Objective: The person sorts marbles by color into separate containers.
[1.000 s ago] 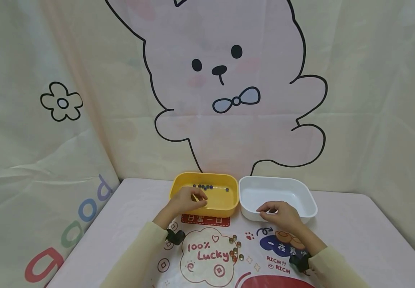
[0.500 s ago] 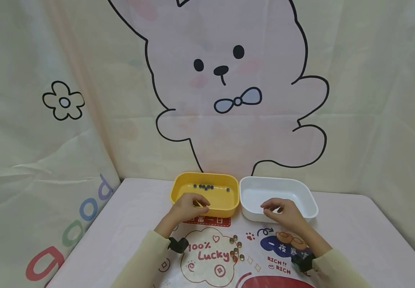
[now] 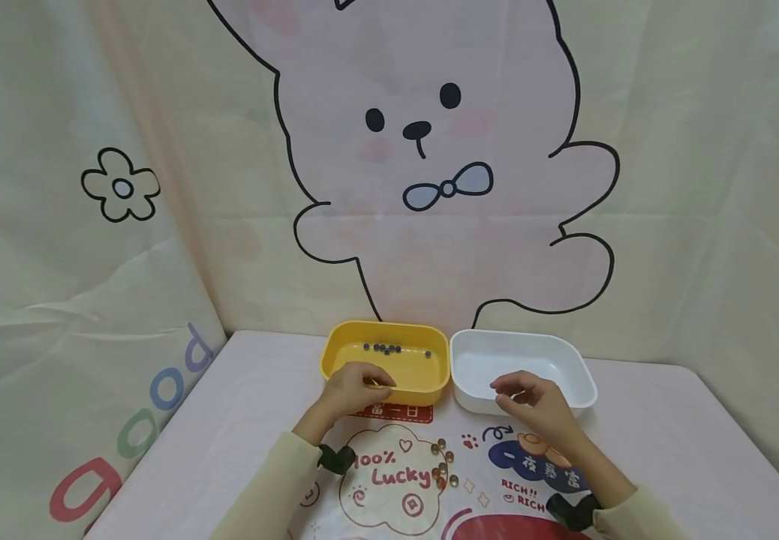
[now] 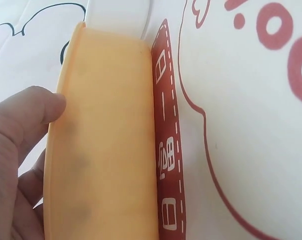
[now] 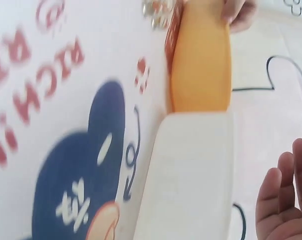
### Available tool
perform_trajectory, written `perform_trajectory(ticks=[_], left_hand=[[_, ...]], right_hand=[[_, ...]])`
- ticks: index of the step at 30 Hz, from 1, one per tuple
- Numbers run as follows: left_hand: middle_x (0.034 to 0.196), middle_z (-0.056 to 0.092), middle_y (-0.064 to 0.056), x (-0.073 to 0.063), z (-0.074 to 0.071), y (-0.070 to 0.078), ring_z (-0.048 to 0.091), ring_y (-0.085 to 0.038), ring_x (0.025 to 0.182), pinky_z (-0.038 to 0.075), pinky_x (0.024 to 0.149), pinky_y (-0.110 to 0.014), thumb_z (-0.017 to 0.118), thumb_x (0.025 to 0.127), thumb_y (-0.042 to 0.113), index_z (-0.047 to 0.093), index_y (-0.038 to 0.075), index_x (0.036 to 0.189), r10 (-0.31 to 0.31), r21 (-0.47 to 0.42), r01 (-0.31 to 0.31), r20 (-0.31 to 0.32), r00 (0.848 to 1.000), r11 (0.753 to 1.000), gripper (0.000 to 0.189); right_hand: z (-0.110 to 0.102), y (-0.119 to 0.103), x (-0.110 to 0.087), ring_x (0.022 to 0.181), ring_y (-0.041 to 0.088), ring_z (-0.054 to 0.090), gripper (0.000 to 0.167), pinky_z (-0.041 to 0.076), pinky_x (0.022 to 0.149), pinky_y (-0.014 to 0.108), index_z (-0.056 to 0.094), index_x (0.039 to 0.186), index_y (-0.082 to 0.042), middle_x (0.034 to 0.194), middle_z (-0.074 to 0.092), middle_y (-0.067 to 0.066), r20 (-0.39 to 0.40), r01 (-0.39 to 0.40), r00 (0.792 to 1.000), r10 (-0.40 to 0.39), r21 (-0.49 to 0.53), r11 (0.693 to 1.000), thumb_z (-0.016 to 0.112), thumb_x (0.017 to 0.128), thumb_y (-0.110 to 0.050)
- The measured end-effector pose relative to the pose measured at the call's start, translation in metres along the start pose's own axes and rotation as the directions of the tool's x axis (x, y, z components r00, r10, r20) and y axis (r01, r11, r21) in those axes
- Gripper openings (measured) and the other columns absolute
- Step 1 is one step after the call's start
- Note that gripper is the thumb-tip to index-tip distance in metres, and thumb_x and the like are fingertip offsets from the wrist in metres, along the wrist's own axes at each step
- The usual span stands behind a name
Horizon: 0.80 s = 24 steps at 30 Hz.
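A yellow tub (image 3: 423,379) holds several small dark blue beads (image 3: 386,349) on its floor. My left hand (image 3: 352,390) is at its front rim, with loosely bent fingers over the inside. In the left wrist view the left thumb (image 4: 53,106) overlaps the yellow rim; whether it presses on it I cannot tell. My right hand (image 3: 538,401) hovers over the front edge of a white tub (image 3: 558,356), its thumb and fingers apart. No object shows in either hand. In the right wrist view the right fingers (image 5: 283,190) are relaxed, apart from the white wall.
Several amber beads (image 3: 442,465) lie on the printed table cover (image 3: 389,480), in front of the tubs. The two tubs stand side by side near the table's back edge. Behind them hangs a fabric backdrop (image 3: 666,285) with a cartoon animal.
My left hand has drawn back from over the yellow tub to its front rim. The right hand has shifted slightly rightward and its fingers have spread a little. Beads and tubs have stayed put.
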<state>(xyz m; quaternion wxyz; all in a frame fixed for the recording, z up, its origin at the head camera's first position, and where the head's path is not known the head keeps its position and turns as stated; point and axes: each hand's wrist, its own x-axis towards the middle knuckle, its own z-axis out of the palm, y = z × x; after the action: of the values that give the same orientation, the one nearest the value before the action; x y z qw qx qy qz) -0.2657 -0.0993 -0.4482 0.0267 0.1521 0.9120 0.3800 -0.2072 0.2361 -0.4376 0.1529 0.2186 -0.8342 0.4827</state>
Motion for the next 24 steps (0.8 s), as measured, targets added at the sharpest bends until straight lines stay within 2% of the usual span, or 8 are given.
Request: perform_trajectory(ticks=[4, 9, 14, 20, 24], left_hand=[[0.088, 0.067, 0.017, -0.001, 0.000, 0.000, 0.055, -0.012, 0.089, 0.047, 0.085, -0.035, 0.073, 0.084, 0.038, 0.074, 0.035, 0.088, -0.011, 0.003, 0.011, -0.001, 1.000, 1.000, 0.005], [0.089, 0.066, 0.016, 0.000, -0.001, 0.000, 0.054, -0.014, 0.090, 0.046, 0.085, -0.036, 0.073, 0.083, 0.041, 0.074, 0.037, 0.086, -0.048, -0.018, 0.048, 0.004, 0.999, 0.999, 0.005], [0.089, 0.066, 0.016, 0.001, -0.001, -0.002, 0.054, -0.014, 0.089, 0.045, 0.084, -0.036, 0.073, 0.082, 0.042, 0.073, 0.038, 0.085, -0.051, -0.011, 0.051, 0.007, 0.999, 0.999, 0.005], [0.090, 0.066, 0.016, 0.001, -0.001, -0.001, 0.054, -0.014, 0.090, 0.044, 0.083, -0.036, 0.073, 0.082, 0.041, 0.074, 0.037, 0.084, -0.056, -0.008, 0.056, 0.002, 0.998, 0.998, 0.004], [0.090, 0.066, 0.016, 0.001, 0.000, -0.001, 0.053, -0.014, 0.090, 0.044, 0.084, -0.036, 0.073, 0.082, 0.042, 0.074, 0.037, 0.085, -0.065, -0.002, 0.065, -0.002, 0.998, 0.998, 0.005]], right_hand=[[0.007, -0.011, -0.004, 0.081, 0.003, 0.061, 0.017, 0.053, 0.070, 0.021, 0.068, 0.103, 0.001, 0.096, 0.068, 0.017, 0.055, -0.040, 0.998, 0.034, 0.096, 0.995, 0.067, 0.086, -0.003], [0.019, -0.020, -0.008, 0.082, 0.005, 0.064, 0.020, 0.054, 0.070, 0.023, 0.067, 0.106, 0.000, 0.100, 0.068, 0.020, 0.139, -0.136, 0.983, 0.121, 0.103, 0.985, 0.068, 0.088, -0.009], [0.028, -0.020, -0.011, 0.083, 0.006, 0.063, 0.023, 0.053, 0.072, 0.023, 0.068, 0.107, -0.003, 0.103, 0.069, 0.018, 0.218, -0.240, 0.951, 0.220, 0.068, 0.968, 0.068, 0.088, -0.015], [0.037, -0.015, -0.013, 0.082, 0.010, 0.063, 0.025, 0.052, 0.069, 0.024, 0.068, 0.109, -0.003, 0.105, 0.068, 0.019, 0.314, -0.319, 0.909, 0.274, 0.101, 0.942, 0.069, 0.087, -0.016], [0.043, -0.013, -0.014, 0.079, 0.014, 0.060, 0.023, 0.051, 0.063, 0.026, 0.069, 0.105, -0.005, 0.102, 0.068, 0.016, 0.343, -0.351, 0.888, 0.307, 0.076, 0.933, 0.070, 0.085, -0.017]])
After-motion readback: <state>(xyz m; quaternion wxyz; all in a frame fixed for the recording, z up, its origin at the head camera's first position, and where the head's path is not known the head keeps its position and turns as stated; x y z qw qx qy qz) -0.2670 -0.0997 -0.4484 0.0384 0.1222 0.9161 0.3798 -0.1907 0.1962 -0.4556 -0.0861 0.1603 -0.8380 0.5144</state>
